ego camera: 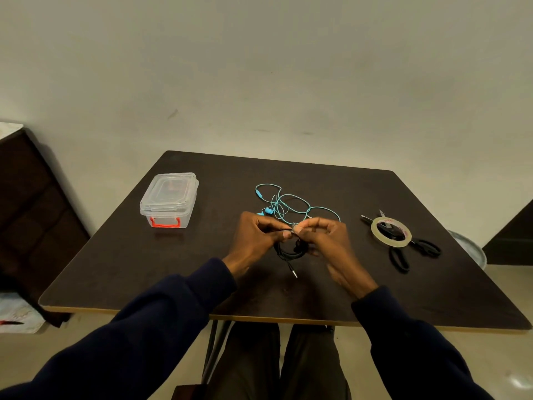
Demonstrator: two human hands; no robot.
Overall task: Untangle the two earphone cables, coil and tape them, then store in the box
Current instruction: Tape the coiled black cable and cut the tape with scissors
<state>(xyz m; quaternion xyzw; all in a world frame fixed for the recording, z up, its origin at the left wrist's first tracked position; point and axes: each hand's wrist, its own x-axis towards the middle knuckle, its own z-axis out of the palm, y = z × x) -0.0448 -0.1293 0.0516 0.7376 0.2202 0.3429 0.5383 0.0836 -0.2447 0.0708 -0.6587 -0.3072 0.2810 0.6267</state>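
At frame centre we see both hands, left hand [255, 235] and right hand [327, 236], pinching the black cable [288, 252]; blue cable [291, 204] lies loose behind on the tabletop [346, 298]. Upper left, the lidded box [170, 199] shows no cables inside.

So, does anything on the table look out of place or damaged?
Nothing looks damaged. One small oddity: the tape roll lies on top of the scissors at the right. The blue earphone cable lies loose and looped, and the box is closed.

Open table [202, 272] around box [168, 200]
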